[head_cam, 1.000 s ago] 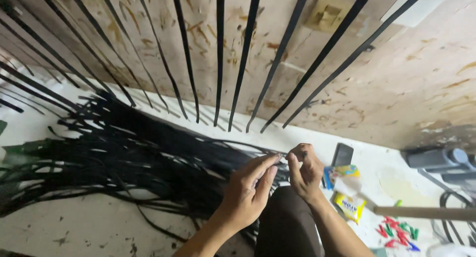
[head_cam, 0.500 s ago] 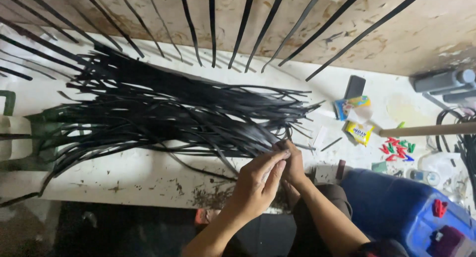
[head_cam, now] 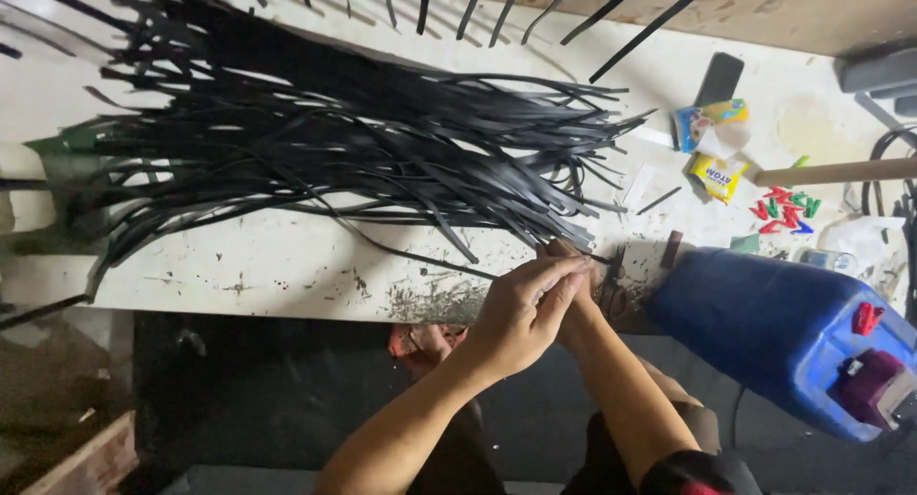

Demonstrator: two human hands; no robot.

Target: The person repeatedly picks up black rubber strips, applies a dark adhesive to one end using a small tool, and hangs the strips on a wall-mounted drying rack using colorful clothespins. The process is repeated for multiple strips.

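Currently — left hand (head_cam: pixel 521 313) and right hand (head_cam: pixel 573 299), both pinched shut on 1 black strip (head_cam: pixel 597 258), centre-right at the bench edge (head_cam: pixel 287 285). Risk: snagging the strip pile (head_cam: pixel 363 161) — tangling, spill.

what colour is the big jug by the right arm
Blue jug, with a red cap; head view.

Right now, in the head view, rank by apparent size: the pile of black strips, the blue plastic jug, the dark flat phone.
1. Pile of black strips, largest.
2. Blue plastic jug, though nearer the camera.
3. Dark flat phone, smallest.
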